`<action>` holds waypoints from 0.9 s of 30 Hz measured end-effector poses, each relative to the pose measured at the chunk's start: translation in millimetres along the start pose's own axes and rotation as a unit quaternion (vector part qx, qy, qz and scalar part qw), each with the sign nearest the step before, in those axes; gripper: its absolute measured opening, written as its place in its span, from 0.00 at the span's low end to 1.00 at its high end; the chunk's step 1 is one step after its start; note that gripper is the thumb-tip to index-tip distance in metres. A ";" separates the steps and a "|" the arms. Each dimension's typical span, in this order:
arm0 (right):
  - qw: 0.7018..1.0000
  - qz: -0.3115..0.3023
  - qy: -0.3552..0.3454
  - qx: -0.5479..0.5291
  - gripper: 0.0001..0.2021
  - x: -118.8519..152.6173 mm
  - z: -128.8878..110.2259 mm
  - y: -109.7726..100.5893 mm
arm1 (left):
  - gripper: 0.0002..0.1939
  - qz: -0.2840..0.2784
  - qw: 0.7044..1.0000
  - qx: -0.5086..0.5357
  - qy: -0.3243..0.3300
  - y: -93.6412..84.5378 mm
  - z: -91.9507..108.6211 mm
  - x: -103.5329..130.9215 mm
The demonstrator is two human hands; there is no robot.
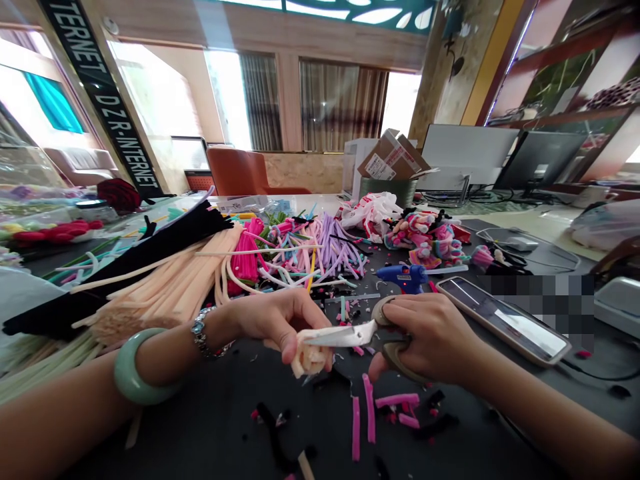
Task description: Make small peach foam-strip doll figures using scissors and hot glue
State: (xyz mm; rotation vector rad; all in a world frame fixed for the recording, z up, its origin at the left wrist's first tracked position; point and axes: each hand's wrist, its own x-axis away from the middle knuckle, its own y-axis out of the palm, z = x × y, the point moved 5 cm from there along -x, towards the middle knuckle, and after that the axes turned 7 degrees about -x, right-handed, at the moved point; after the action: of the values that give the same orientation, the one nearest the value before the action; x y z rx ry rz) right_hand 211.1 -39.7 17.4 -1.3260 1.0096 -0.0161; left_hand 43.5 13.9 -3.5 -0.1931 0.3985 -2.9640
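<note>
My left hand [280, 320] pinches a small cream-coloured coil of pipe cleaner [309, 360] above the dark table. In my right hand [435, 333] is a pair of scissors [345, 335], its handle loops around my fingers. The blades point left and lie across the top of the coil; whether they touch it I cannot tell. Below and to the right lie cut pink pipe cleaner pieces [370, 410] and black scraps. A large bundle of cream pipe cleaners [165, 287] rests beside my left forearm.
A blue glue gun [403, 277] lies beyond my right hand. To its right is a phone [505, 320] with a cable. Purple pipe cleaners [337, 247], a black bundle [125, 267] and a multicoloured fuzzy pile [425, 233] are further back. Monitors [467, 153] stand behind.
</note>
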 end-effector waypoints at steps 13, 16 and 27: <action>0.995 0.001 0.095 -0.027 0.21 -0.5 6.0 -1.8 | 0.28 0.051 0.999 0.001 0.010 -5.2 5.8 4.8; 0.995 -0.004 0.101 -0.016 0.21 -0.8 5.5 -1.1 | 0.28 0.082 0.996 0.019 0.014 -7.0 6.2 3.9; 0.991 0.027 0.124 0.048 0.25 1.4 4.4 -4.4 | 0.20 0.266 0.958 0.072 0.084 -25.4 5.7 4.9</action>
State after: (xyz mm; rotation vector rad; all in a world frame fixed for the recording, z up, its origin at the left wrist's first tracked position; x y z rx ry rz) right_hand 216.9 -38.3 19.7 -1.2285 1.2386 -0.1904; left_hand 36.4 35.9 9.4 0.1608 0.2074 -2.4661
